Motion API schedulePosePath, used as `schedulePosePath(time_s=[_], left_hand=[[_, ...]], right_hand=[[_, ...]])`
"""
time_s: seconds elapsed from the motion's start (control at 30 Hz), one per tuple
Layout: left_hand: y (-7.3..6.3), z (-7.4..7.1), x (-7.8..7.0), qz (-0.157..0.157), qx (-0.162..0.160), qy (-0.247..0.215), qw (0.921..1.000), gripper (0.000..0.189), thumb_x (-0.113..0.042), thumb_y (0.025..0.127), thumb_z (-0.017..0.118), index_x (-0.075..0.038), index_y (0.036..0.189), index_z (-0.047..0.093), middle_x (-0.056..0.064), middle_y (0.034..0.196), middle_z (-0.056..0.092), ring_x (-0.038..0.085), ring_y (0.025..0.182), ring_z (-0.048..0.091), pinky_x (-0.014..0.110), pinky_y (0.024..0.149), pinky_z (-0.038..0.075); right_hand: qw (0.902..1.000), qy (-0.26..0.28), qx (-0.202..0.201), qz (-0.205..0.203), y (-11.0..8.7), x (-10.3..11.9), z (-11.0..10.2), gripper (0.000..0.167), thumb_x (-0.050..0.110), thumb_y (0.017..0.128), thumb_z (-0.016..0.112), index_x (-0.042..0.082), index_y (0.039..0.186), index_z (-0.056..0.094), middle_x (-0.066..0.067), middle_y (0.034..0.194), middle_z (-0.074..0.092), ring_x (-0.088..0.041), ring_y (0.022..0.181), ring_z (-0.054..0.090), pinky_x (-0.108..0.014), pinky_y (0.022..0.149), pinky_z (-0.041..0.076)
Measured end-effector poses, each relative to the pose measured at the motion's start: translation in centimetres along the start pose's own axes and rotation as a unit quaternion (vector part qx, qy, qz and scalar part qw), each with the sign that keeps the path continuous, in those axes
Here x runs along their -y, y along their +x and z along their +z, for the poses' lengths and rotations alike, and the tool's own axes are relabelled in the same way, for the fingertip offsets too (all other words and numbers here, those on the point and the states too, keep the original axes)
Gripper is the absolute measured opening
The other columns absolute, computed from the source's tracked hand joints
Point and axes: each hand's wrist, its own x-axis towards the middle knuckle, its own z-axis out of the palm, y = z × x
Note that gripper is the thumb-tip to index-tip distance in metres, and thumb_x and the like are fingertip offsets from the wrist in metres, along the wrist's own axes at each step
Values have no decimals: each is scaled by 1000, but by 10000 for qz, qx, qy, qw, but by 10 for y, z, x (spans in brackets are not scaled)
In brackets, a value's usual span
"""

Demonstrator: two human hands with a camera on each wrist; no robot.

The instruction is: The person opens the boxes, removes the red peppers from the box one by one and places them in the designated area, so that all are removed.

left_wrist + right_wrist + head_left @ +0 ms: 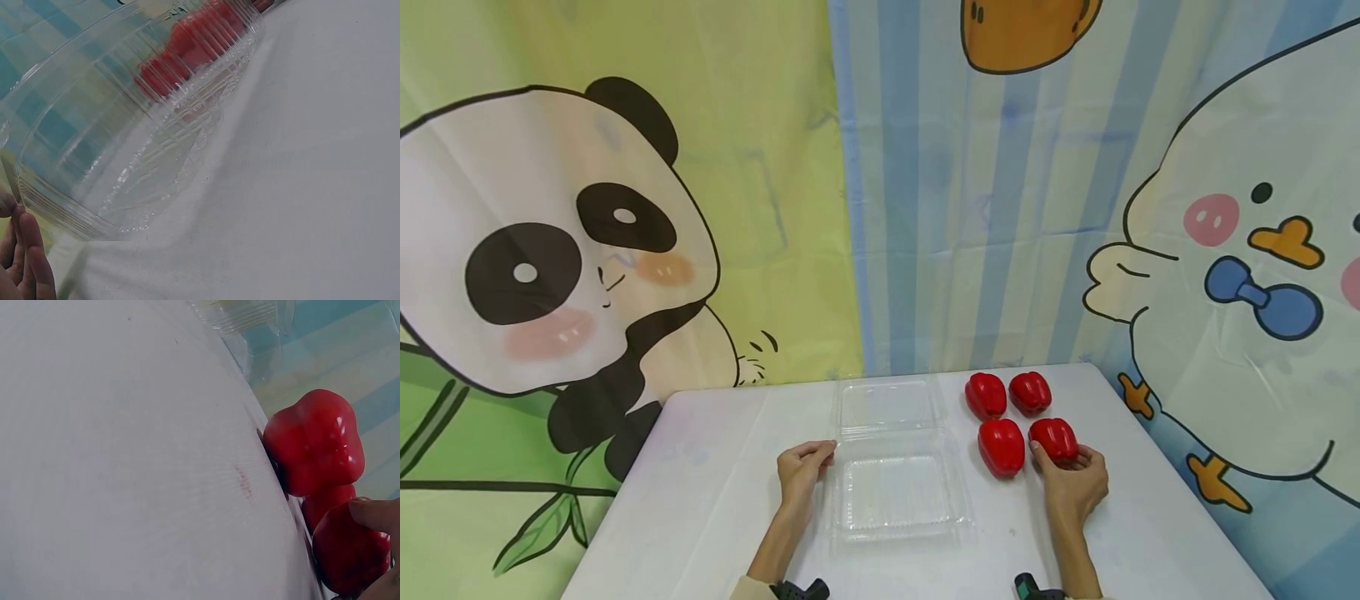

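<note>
An open clear plastic clamshell box lies on the white table, its lid folded back toward the wall. My left hand pinches the box's left edge near the hinge; the left wrist view shows thumb and fingers at that thin rim. To the right of the box, my right hand grips a red bell pepper, thumb on its left side and fingers round its right. In the right wrist view the thumb presses on this pepper, and another bell pepper stands beside it.
Just left of the gripped pepper sits a red bell pepper. Behind are two more, one on the left and one on the right. A printed cloth hangs along the table's far edge.
</note>
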Motion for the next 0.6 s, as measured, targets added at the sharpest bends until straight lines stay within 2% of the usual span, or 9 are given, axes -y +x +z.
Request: schedulePosePath(time_s=[0.23,0.6], left_hand=[[4,0,-4,62,22,-40,10000,23,-14,95,83,7,104,81,-5,75,75,9,68,68,20,65,54],[1,-3,0,4,64,41,10000,25,-17,95,84,6,104,81,-3,76,75,10,70,68,21,64,54]], right_hand=[[9998,-47,187,-20,2,5,2,79,30,94,87,-7,151,46,-32,145,54,-48,138,47,-68,116,45],[9979,-451,370,272,0,3,4,84,24,93,86,-8,155,40,-35,150,46,-50,145,40,-72,120,41]])
